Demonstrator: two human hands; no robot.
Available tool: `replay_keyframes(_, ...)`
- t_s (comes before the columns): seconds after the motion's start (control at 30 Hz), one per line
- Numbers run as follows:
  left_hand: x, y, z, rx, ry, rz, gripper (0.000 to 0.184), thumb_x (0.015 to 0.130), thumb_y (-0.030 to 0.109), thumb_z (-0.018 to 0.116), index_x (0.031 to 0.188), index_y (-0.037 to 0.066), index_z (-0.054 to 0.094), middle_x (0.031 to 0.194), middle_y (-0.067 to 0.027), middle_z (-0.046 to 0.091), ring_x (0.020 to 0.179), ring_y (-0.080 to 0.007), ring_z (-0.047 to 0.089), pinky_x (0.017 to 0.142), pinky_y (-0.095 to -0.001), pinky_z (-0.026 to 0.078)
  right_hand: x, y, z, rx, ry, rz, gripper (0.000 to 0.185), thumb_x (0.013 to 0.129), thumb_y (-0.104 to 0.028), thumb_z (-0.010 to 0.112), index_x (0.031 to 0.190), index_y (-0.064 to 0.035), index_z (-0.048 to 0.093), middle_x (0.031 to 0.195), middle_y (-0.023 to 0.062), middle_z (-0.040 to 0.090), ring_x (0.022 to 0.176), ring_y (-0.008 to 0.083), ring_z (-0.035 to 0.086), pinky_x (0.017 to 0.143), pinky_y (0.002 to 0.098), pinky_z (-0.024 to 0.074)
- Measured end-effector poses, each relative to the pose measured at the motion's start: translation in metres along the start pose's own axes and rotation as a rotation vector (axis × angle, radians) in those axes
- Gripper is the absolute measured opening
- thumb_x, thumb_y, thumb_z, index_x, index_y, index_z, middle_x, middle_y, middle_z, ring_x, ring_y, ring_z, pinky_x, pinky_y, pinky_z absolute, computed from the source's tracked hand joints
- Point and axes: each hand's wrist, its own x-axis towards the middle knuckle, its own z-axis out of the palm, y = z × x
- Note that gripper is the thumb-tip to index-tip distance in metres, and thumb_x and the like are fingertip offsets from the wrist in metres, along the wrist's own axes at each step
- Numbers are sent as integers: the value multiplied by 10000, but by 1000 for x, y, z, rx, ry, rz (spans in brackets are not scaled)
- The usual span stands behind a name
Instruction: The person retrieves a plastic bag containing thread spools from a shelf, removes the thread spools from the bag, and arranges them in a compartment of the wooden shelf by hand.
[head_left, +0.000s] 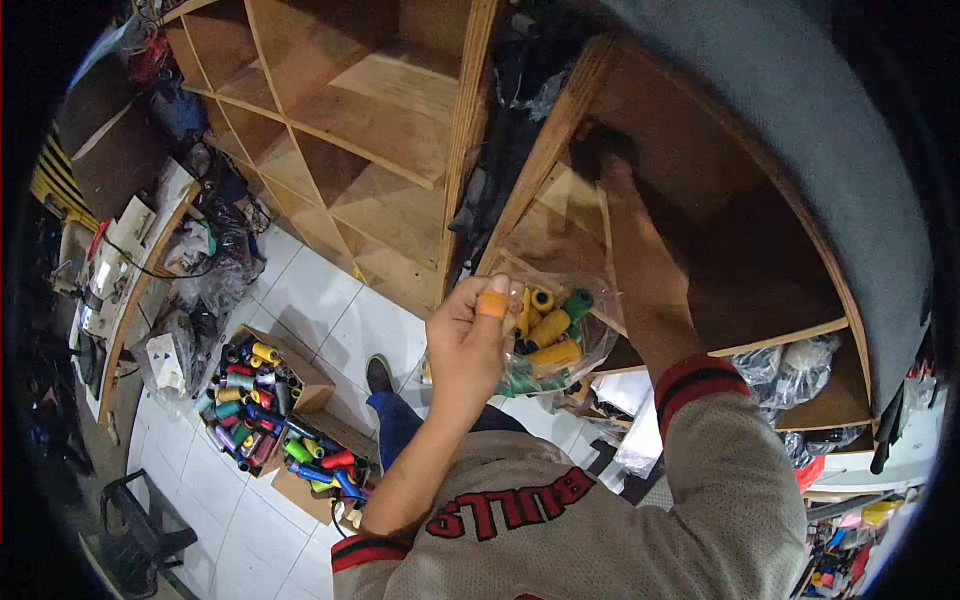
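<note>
My left hand [473, 340] is closed on the gathered edge of a clear plastic bag [592, 352], with an orange band round one digit. Yellow and green thread spools [550, 328] show through the plastic. My right arm reaches into a wooden shelf compartment [720, 240]. Deep inside it, my right hand [612, 170] is at a dark, soft-looking thing [598, 146], close to the compartment's back panel. Shadow hides the fingers there, and the dark thing's kind does not show.
A wooden cubby shelf [370, 125] stands ahead. On the tiled floor [290, 300], cardboard boxes [315, 395] hold many coloured thread spools. A black stool [145, 530] is at lower left, beside a worktable [140, 270]. Plastic-wrapped items [800, 370] fill a lower shelf at right.
</note>
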Motion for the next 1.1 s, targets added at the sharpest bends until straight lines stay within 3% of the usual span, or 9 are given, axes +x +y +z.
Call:
replay_keyframes(0.3,-5,-5,-9,20,57,-3,282,924,263,522,788,24,583,601,32,491,465,-31,379,423,-189,288,-16,-3,-4,46,35,89,192,850,-98,545,990,26,586,933,121,618,800,180,589,697,298,476)
replay_keyframes(0.47,-4,0,-15,18,62,41,267,929,245,514,794,24,576,640,23,516,489,-26,384,439,-179,286,-17,-8,-10,228,79,229,182,848,-91,539,978,26,589,930,126,620,793,176,591,687,294,478)
replay_keyframes(0.6,-2,9,-18,-35,-17,8,252,928,239,515,804,26,572,626,22,507,466,-25,367,429,-183,285,-14,-19,-30,861,87,515,173,847,-86,535,967,26,591,927,129,621,788,173,593,678,291,480)
replay_keyframes(0.67,-1,10,-19,-29,-27,-12,257,928,243,515,804,25,571,611,26,493,460,-25,365,424,-184,281,-22,-30,-53,1155,-91,500,169,847,-83,533,962,26,592,925,131,621,785,171,594,674,290,480)
replay_keyframes(0.77,3,17,-18,27,-36,-29,271,925,256,522,800,20,570,568,38,455,454,-26,359,418,-184,274,-69,-67,-129,1330,-563,257,239,848,-119,568,1066,-24,545,929,97,623,781,148,594,657,256,498)
replay_keyframes(0.9,9,23,-18,41,-81,-46,278,920,259,530,796,16,580,555,41,450,455,-25,357,419,-182,274,-144,-133,-225,1038,-1113,-36,130,841,-85,595,944,-14,633,866,73,647,664,130,602,541,218,494)
replay_keyframes(0.97,11,20,-19,79,-101,-33,273,919,253,533,796,15,587,562,39,460,458,-22,363,420,-180,275,-171,-171,-234,672,-1132,-86,131,814,-105,628,917,-26,646,902,72,661,736,150,644,575,252,513)
replay_keyframes(1.03,11,22,-18,117,-152,-38,246,914,229,542,797,18,593,573,37,477,469,-19,381,420,-183,286,-198,-175,-211,384,-532,-775,222,729,-91,672,950,-72,650,922,49,649,750,189,644,617,280,523)
replay_keyframes(1.1,13,18,-18,126,-180,0,236,911,217,545,794,18,591,576,37,480,475,-19,388,423,-184,293,-215,-177,-206,284,-584,-743,257,691,-96,669,948,-90,656,931,45,631,763,214,639,639,303,524)
